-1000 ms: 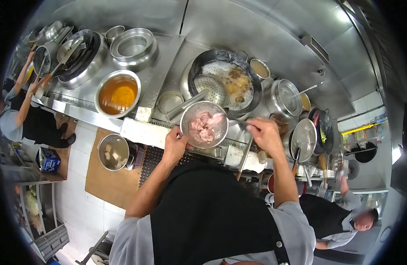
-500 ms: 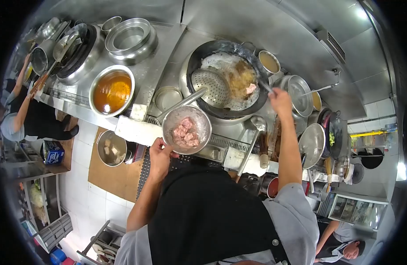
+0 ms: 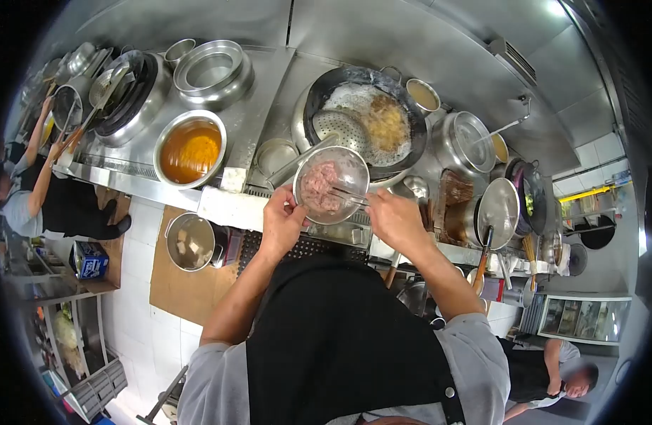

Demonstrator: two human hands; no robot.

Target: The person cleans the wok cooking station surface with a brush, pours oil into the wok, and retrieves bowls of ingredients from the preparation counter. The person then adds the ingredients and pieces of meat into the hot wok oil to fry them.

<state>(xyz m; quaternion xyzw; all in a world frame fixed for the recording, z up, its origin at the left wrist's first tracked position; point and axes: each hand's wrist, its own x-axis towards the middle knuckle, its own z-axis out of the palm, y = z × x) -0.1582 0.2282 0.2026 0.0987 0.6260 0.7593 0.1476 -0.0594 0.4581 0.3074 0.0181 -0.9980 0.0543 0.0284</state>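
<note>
My left hand (image 3: pixel 282 221) grips the rim of a metal bowl (image 3: pixel 356 167) from its left side. Pinkish chunks of raw meat (image 3: pixel 319 185) lie in it. Slim metal tongs (image 3: pixel 349 196), with their tips down among the meat, are held in my right hand (image 3: pixel 397 221) at the bowl's right side. Just beyond is a dark wok (image 3: pixel 419 124) of bubbling, foamy oil (image 3: pixel 390 120) with yellowish-brown patches. A large perforated skimmer (image 3: pixel 344 131) rests in the wok's left part; the bowl hides part of its handle.
A pot of amber liquid (image 3: pixel 191 150) stands left of the wok. A lidded steel pot (image 3: pixel 462 142), a strainer (image 3: pixel 497 212) and a ladle (image 3: pixel 416 186) are on the right. Below left is a pot with pale chunks (image 3: pixel 191 242). Two other people work at far left (image 3: pixel 64 188) and lower right (image 3: pixel 545 368).
My right hand has come back from the wok to the bowl, bringing the tongs into the meat. The pale meat piece held over the oil is gone from the tongs. The bowl has shifted right and up.
</note>
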